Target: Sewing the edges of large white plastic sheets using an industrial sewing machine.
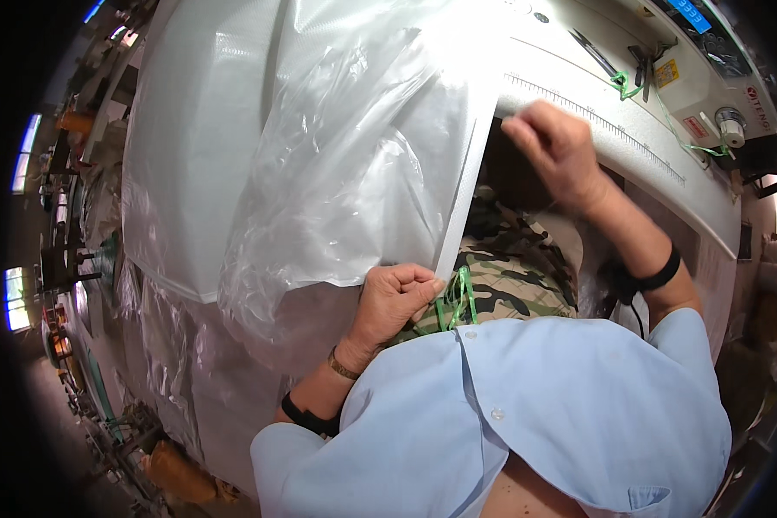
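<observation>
A white plastic sheet or bag [190, 155] covers the left and middle of the view, with crinkled clear plastic film [337, 155] over it. My left hand [390, 304] pinches the near end of the sheet's straight folded edge [463, 207], just above my lap. My right hand [557, 147] is raised beside the front edge of the white worktable, apart from the sheet. Its fingers are curled in and slightly blurred; whether anything small is in them is hidden. Thin green strings [459, 298] hang over my camouflage trousers [514, 276] beside the left hand.
The white worktable [544, 65] carries a printed ruler scale along its edge. Dark pointed tweezers or snips [597, 53] and a small black tool [641, 62] lie there with green string. A machine control panel [708, 43] with a knob [730, 128] stands at the far right.
</observation>
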Motion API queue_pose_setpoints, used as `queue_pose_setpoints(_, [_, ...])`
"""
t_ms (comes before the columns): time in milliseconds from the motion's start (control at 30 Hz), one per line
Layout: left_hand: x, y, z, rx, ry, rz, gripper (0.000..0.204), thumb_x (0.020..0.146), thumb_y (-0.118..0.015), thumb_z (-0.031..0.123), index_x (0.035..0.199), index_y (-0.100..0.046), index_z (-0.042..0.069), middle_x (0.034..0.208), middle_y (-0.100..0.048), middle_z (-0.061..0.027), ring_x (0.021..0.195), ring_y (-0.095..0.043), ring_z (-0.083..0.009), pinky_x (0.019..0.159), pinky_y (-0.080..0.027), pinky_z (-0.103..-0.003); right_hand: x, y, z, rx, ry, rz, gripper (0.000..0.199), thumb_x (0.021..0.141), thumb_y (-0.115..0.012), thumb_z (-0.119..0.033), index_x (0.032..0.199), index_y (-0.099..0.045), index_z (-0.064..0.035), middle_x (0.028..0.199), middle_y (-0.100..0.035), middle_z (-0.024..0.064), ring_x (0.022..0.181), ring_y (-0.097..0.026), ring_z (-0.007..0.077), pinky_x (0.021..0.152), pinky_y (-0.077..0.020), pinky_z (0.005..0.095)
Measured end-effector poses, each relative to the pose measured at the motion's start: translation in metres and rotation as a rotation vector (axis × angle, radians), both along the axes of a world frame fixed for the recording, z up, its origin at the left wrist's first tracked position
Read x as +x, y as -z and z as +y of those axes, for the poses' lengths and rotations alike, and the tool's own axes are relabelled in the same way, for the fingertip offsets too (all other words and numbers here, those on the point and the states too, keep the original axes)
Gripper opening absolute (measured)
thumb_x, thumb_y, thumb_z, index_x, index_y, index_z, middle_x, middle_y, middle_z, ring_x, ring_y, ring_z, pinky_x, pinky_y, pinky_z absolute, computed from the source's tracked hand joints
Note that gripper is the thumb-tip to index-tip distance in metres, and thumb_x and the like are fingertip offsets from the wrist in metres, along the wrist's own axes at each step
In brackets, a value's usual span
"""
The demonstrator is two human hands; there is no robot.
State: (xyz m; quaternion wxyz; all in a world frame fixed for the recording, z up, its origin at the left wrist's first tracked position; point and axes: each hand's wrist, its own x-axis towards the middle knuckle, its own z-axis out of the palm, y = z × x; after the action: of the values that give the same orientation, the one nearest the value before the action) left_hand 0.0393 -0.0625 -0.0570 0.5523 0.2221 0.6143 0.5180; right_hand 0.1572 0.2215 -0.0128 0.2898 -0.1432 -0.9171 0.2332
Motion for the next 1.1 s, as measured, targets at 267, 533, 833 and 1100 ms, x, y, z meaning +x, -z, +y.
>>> queue_pose_setpoints(267, [0.001, 0.002, 0.006, -0.017, -0.02, -0.448, 0.011, 0.094, -0.069, 0.005, 0.094, -0.07, -0.006, 0.071, -0.064, -0.0001, 0.05, -0.047, -0.0008, 0.044, -0.035, -0.016, 0.018, 0.028, -0.087, -1.337, -0.146, -0.336, 0.041, 0.098, -0.065, -0.036, 0.083, -0.071, 0.0017, 0.069, -0.064, 0.0029, 0.063, -0.059, 0.0072, 0.059, -0.0498, 0.0233])
queue_pose_setpoints(533, [0.001, -0.016, -0.008, -0.026, 0.016, -0.409, 0.017, 0.092, -0.073, 0.011, 0.094, -0.071, -0.005, 0.063, -0.06, 0.0028, 0.052, -0.049, -0.0016, 0.046, -0.035, -0.019, 0.012, 0.031, -0.106, -1.463, -0.268, -0.423, 0.037, 0.099, -0.064, -0.033, 0.086, -0.07, 0.0006, 0.073, -0.064, 0.0021, 0.065, -0.06, 0.0076, 0.061, -0.0487, 0.0234])
queue_pose_setpoints(833, [-0.005, -0.043, -0.029, 0.672, 0.091, 1.189, 0.051, 0.07, -0.092, 0.027, 0.108, -0.065, 0.004, 0.096, -0.066, -0.009, 0.087, -0.063, -0.0232, 0.075, -0.051, -0.035, -0.002, 0.02, -0.119, -1.542, -0.297, -0.3, 0.025, 0.099, -0.064, -0.022, 0.103, -0.073, 0.0012, 0.094, -0.072, 0.0046, 0.084, -0.067, 0.0101, 0.077, -0.0532, 0.0254])
queue_pose_setpoints(1100, [-0.008, -0.02, -0.001, 0.853, 0.056, 1.514, 0.027, 0.08, -0.07, 0.0, 0.107, -0.071, -0.001, 0.116, -0.063, -0.0128, 0.107, -0.063, -0.0283, 0.088, -0.054, -0.039, 0.001, 0.01, -0.125, -1.643, -0.242, -0.19, 0.026, 0.098, -0.063, -0.021, 0.096, -0.073, 0.0025, 0.091, -0.071, 0.0029, 0.081, -0.062, 0.0073, 0.074, -0.0511, 0.0242])
